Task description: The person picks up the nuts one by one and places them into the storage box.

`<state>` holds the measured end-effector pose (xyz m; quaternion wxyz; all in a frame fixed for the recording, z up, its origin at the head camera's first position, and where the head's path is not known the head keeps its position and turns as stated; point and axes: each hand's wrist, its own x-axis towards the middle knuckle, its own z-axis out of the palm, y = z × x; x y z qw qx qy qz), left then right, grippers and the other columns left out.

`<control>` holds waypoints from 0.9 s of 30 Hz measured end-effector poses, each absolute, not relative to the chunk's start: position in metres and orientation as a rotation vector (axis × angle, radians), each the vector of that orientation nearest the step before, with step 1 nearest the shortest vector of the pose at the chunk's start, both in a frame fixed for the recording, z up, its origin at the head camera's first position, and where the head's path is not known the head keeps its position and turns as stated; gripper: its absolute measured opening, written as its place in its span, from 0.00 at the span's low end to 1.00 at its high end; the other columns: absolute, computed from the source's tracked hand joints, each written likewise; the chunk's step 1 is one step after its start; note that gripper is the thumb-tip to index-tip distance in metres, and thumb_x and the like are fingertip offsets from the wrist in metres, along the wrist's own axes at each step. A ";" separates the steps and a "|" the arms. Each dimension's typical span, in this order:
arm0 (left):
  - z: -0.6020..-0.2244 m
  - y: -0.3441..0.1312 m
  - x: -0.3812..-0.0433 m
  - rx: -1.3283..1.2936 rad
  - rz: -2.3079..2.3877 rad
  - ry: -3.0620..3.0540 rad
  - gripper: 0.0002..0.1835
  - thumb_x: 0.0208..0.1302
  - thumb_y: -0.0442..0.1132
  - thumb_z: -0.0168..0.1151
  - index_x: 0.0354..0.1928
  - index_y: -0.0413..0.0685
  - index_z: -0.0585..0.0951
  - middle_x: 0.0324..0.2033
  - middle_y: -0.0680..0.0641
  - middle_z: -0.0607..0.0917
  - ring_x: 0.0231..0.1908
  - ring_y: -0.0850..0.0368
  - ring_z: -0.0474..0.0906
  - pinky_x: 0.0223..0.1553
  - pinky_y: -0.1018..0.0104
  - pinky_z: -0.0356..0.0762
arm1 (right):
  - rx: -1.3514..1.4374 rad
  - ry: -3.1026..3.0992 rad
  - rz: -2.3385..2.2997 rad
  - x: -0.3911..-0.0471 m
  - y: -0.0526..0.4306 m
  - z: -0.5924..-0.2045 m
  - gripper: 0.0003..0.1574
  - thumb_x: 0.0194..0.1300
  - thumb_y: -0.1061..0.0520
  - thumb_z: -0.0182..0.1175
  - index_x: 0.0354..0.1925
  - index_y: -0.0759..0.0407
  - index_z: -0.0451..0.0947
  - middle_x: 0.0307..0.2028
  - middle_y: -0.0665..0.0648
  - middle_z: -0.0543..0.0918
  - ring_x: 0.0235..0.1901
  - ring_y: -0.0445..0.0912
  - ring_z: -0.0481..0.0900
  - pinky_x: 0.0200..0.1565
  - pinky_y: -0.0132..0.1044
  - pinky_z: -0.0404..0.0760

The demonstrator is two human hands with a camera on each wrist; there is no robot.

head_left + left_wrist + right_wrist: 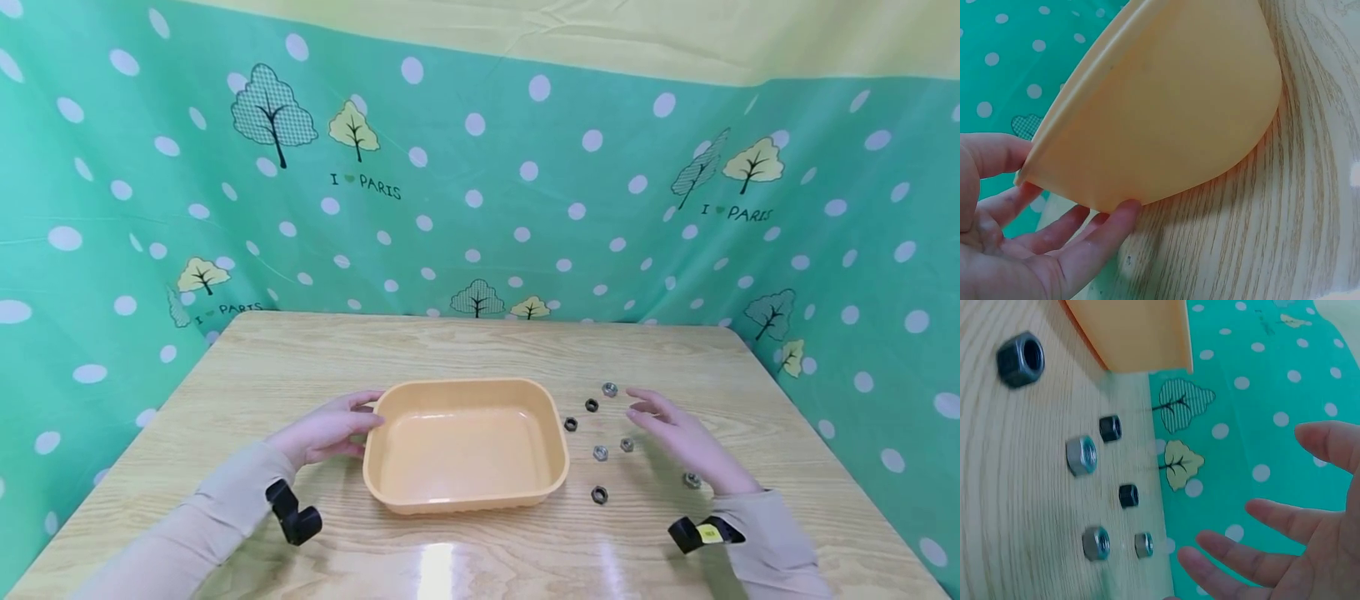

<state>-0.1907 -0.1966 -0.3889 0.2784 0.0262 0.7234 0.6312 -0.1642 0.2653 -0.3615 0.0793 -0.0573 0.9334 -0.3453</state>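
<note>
A shallow peach-orange plastic basin (465,504) with rounded corners stands on the wooden table. My left hand (333,429) holds it by its left end: one digit reaches over the rim, and other fingers touch the outer wall (1172,125) from outside. To the basin's right lie several loose hex nuts, some dark, like the black nut (1020,359) at the front, some silver, like the silver nut (1082,455). My right hand (678,433) hovers beside them, fingers spread and holding nothing. One silver nut (692,480) lies close by its wrist.
The light wood table (337,342) runs back to a green dotted cloth (465,208) hung behind and along both sides. Each sleeve carries a black wrist camera, the left camera (294,515) near the basin's front left corner.
</note>
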 end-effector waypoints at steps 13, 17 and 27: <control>-0.392 -0.197 -0.191 0.077 1.706 1.952 0.31 0.70 0.34 0.48 0.71 0.34 0.51 0.64 0.27 0.61 0.52 0.49 0.75 0.50 0.48 0.81 | -0.250 2.719 -1.029 -0.171 0.319 -0.360 0.36 0.73 0.46 0.45 0.67 0.71 0.58 0.62 0.75 0.66 0.57 0.66 0.70 0.52 0.57 0.77; -0.393 -0.198 -0.191 0.060 1.705 1.967 0.31 0.70 0.34 0.48 0.71 0.35 0.51 0.64 0.28 0.62 0.52 0.49 0.75 0.50 0.49 0.81 | -0.278 2.729 -1.036 -0.173 0.340 -0.363 0.34 0.73 0.48 0.46 0.66 0.71 0.59 0.61 0.75 0.68 0.52 0.44 0.76 0.50 0.51 0.80; -0.396 -0.198 -0.191 0.016 1.718 1.975 0.32 0.70 0.35 0.50 0.71 0.35 0.52 0.63 0.28 0.63 0.51 0.51 0.75 0.50 0.49 0.81 | -0.426 2.735 -0.852 -0.165 0.369 -0.384 0.34 0.60 0.53 0.65 0.59 0.70 0.69 0.56 0.73 0.73 0.51 0.63 0.76 0.44 0.39 0.83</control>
